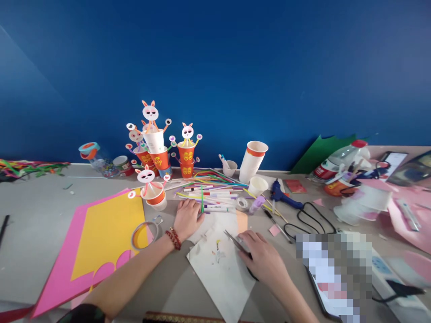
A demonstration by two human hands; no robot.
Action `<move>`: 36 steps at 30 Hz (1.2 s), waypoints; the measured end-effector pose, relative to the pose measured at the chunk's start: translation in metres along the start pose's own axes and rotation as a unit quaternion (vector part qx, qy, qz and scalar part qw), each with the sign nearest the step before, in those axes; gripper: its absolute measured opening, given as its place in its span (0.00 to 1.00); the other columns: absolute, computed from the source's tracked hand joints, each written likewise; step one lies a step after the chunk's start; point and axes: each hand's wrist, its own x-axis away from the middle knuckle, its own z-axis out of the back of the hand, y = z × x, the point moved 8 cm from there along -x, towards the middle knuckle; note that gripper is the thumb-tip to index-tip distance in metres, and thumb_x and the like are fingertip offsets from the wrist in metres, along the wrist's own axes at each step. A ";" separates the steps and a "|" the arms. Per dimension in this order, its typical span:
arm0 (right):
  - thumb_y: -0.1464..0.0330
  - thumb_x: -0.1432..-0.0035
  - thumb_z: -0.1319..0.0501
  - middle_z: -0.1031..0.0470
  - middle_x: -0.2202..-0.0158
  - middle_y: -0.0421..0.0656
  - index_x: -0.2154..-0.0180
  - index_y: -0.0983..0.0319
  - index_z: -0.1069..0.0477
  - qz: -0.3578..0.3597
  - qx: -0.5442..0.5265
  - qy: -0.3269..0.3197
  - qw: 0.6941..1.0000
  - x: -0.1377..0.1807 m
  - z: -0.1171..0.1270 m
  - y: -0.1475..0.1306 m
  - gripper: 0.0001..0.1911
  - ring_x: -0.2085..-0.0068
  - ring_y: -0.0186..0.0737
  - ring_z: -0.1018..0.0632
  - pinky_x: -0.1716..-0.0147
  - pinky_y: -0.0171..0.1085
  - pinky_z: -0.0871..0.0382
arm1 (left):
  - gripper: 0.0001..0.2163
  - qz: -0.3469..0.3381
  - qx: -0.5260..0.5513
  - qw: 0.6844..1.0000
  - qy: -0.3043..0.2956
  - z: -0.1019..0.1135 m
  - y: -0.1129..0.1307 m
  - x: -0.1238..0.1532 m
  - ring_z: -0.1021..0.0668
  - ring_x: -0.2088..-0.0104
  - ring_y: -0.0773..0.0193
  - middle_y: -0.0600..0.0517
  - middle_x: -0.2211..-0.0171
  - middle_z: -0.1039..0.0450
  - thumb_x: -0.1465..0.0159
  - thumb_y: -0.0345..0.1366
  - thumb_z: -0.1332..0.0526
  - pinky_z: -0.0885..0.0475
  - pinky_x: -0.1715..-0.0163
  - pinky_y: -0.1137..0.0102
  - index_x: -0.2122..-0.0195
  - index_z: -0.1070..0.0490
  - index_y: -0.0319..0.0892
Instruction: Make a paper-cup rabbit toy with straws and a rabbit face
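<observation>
My left hand (pixel 187 220), back upward with fingers bent, is by the pile of markers (pixel 215 208). A thin green pipe cleaner (pixel 202 197) stands out from its thumb and forefinger across the markers; the exact grip is partly hidden. My right hand (pixel 264 255) is closed around scissors (pixel 238 243); their blades point up and left over a white sheet of paper (pixel 225 287) marked with small colour stains. Black handles show below the palm. A roll of tape (pixel 144 235) lies left of my left wrist.
Paper cups with rabbit figures (pixel 154 194) stand at the back left. Pink and yellow sheets (pixel 107 233) lie at left. On the right are a blue glue gun (pixel 283 195) with its cord, a phone (pixel 325 291), a power strip (pixel 387 278) and a bottle (pixel 340 161). Stacked cups (pixel 251 166) stand behind.
</observation>
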 end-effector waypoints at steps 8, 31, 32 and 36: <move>0.75 0.41 0.46 0.23 0.59 0.46 0.59 0.59 0.27 -0.016 -0.010 0.009 1.000 -0.001 -0.004 0.003 0.13 0.57 0.47 0.23 0.60 0.41 0.30 | 0.03 0.000 0.004 1.000 0.021 0.009 -0.003 -0.010 0.26 0.59 0.49 0.46 0.67 0.26 0.38 0.33 0.41 0.38 0.52 0.53 0.68 0.28 0.45; 0.76 0.44 0.38 0.26 0.56 0.45 0.55 0.60 0.30 0.099 -0.095 -0.053 0.989 -0.013 -0.024 -0.044 0.15 0.53 0.49 0.27 0.52 0.45 0.34 | 0.07 -0.119 0.157 0.967 -0.164 0.009 0.058 0.062 0.28 0.54 0.57 0.50 0.56 0.28 0.34 0.38 0.40 0.36 0.51 0.62 0.56 0.30 0.44; 0.77 0.45 0.37 0.26 0.55 0.46 0.54 0.61 0.30 0.082 -0.084 -0.042 0.992 -0.013 -0.022 -0.043 0.16 0.52 0.50 0.28 0.53 0.45 0.34 | 0.07 -0.120 0.152 0.968 -0.162 0.008 0.061 0.061 0.28 0.54 0.57 0.50 0.56 0.28 0.35 0.38 0.39 0.36 0.51 0.61 0.57 0.30 0.43; 0.76 0.46 0.37 0.27 0.56 0.47 0.60 0.61 0.30 0.035 -0.054 -0.013 0.998 -0.013 -0.017 -0.040 0.10 0.53 0.51 0.29 0.55 0.44 0.35 | 0.08 -0.127 0.123 0.972 -0.157 0.003 0.071 0.058 0.28 0.55 0.56 0.50 0.58 0.28 0.37 0.38 0.36 0.37 0.50 0.60 0.59 0.29 0.43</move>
